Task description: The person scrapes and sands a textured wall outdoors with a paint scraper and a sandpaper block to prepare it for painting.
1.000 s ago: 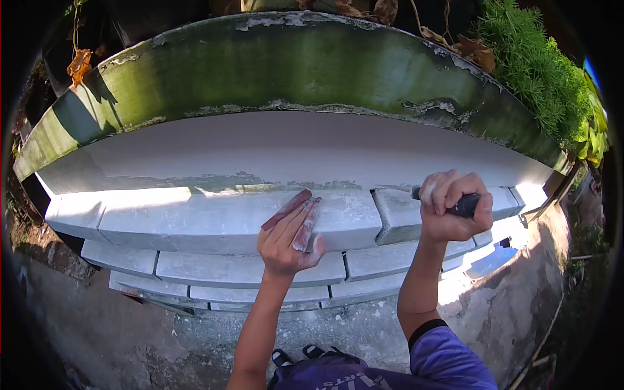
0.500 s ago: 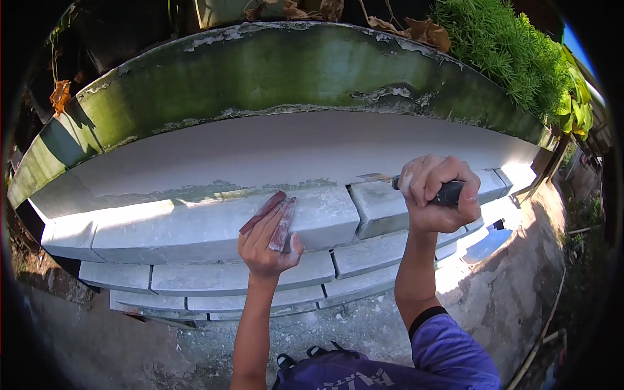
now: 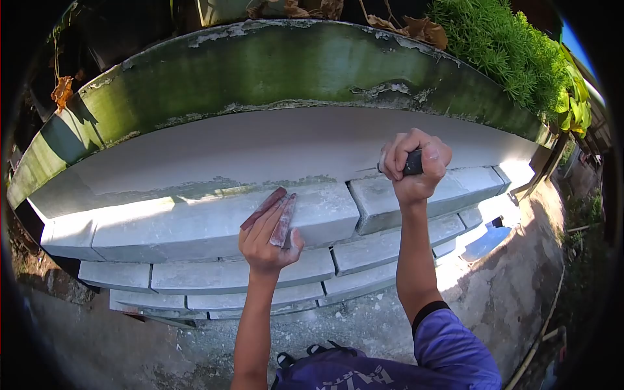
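Note:
My left hand rests on the front edge of the top course of pale grey blocks. A reddish-brown, dust-whitened piece of sandpaper is tucked around and between its fingers. My right hand is a fist around the black handle of a scraper, close to the white wall face just above the blocks. The scraper's blade is hidden behind the knuckles. Along the joint between wall and blocks runs a rough greenish-grey strip.
Above the white face a mossy green concrete rim overhangs, its paint flaking. Ferny foliage spills over at the right. Lower block courses step down towards the concrete ground. A bluish object lies at the right.
My right hand has moved up and slightly left, and the scraper's blade, visible before, is now hidden. My left hand has stayed in place with the sandpaper.

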{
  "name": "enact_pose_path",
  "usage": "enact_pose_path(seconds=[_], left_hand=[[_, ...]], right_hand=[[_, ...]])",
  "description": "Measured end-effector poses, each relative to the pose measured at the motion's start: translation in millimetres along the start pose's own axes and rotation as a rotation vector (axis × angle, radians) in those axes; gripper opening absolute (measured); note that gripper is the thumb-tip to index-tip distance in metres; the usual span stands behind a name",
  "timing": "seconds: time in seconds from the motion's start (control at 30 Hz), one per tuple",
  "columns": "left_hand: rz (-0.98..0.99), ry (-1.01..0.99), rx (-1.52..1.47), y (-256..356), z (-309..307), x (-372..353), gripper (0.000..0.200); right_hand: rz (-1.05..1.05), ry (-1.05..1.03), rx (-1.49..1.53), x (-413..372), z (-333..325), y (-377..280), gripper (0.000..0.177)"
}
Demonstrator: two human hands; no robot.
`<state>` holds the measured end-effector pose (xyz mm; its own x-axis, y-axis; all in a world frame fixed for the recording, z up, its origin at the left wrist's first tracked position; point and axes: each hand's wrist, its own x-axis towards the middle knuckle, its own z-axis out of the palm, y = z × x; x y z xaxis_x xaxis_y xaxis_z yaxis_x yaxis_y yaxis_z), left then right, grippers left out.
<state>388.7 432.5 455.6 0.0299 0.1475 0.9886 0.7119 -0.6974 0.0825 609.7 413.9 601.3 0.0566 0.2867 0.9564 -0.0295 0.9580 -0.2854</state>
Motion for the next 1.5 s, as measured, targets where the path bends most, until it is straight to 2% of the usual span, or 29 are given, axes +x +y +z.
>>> enact_pose_path(seconds=[0.07,0.2,0.33,0.43,0.47,0.57,0.7,0.77,0.83,0.93,1.07,1.2,1.3,1.33,1.43,1.5], left_hand=[[0.002,-0.003,-0.013,0.3,-1.1,-1.1,0.035],[-0.01,-0.006,-0.026,3.3,-3.4,-1.0,0.035],[0.003,-0.01,-0.017,2.0,-3.4,-0.4,0.034],[-0.004,-0.015,-0.029,1.3,-3.1,-0.3,0.034],[-0.01,-0.019,-0.03,2.2,-4.5,-2.3,0.034],[-0.011,-0.006,-0.036,1.3,-2.4,1.4,0.034],[-0.018,-0.006,-0.051,1.3,-3.8,2.4,0.034],[-0.022,-0.015,-0.051,3.8,-5.9,0.0,0.034],[-0.015,-0.021,-0.032,3.3,-5.6,0.7,0.034],[-0.011,-0.019,-0.054,3.0,-4.4,1.9,0.034],[0.004,-0.024,-0.028,4.0,-6.0,-2.3,0.034],[-0.002,-0.041,-0.037,2.6,-5.8,-5.0,0.034],[-0.007,-0.03,-0.03,2.8,-4.3,-3.9,0.034],[-0.005,-0.031,-0.026,3.0,-5.3,-4.8,0.035],[-0.002,-0.046,-0.03,1.9,-5.0,-4.9,0.036],[-0.003,-0.056,-0.038,3.1,-6.8,-5.0,0.036]], right_hand=[[-0.034,-0.047,0.174,-2.3,-4.3,-22.3,0.051],[0.115,0.045,-0.014,-9.4,3.3,28.0,0.05],[0.015,-0.06,0.069,-4.3,5.4,-2.2,0.049],[0.035,-0.033,0.106,-5.0,2.9,2.4,0.05],[0.107,0.029,-0.05,-12.8,5.6,32.5,0.052],[0.122,0.024,0.024,-0.8,6.3,18.4,0.053],[0.003,-0.012,0.238,-1.8,6.3,-14.6,0.053],[0.055,0.055,-0.054,-12.1,13.9,28.6,0.051],[0.056,0.038,-0.013,-5.0,12.9,14.7,0.05],[-0.004,0.017,0.217,-2.4,12.5,-19.2,0.049],[0.011,0.095,-0.075,-12.5,15.6,27.9,0.05],[-0.049,0.103,0.113,-1.5,12.5,-18.6,0.048],[-0.007,0.092,0.105,-7.7,15.9,-9.1,0.048],[0.009,0.074,-0.076,-9.6,23.6,16.6,0.047],[0.036,0.079,0.047,-3.6,18.6,-1.7,0.048],[-0.017,0.043,0.166,-0.8,15.2,-23.2,0.049]])
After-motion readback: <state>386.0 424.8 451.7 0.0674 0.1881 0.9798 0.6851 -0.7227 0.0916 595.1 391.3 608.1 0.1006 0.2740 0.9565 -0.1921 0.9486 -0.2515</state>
